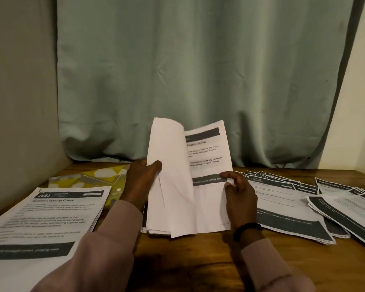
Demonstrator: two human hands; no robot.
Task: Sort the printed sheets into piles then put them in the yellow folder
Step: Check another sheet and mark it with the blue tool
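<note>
A stack of printed sheets [188,186] is held upright above the near middle of the wooden table [198,260], its lower edge resting on the wood. The front pages, plain white on their backs, are bent leftward in a curl and gripped by the left hand [141,178], whose thumb is pressed over their edge. The page laid bare behind them is headed by a dark band and a title about coffee; it is pinched at its right edge by the right hand [238,197], thumb on the front and fingers [230,187] curled round the edge. A dark band [246,229] is worn on the right wrist, and both arms are covered by soft mauve sleeves [105,249].

The yellow folder [89,178], patterned with pale shapes, is seen flat on the table behind the left hand. A thick pile [42,218] of sheets is set at the left, its top page numbered 2652. At the right, loosely fanned piles [287,199] of sheets with dark footers are spread. A creased grey-green curtain [198,70] is hung behind.
</note>
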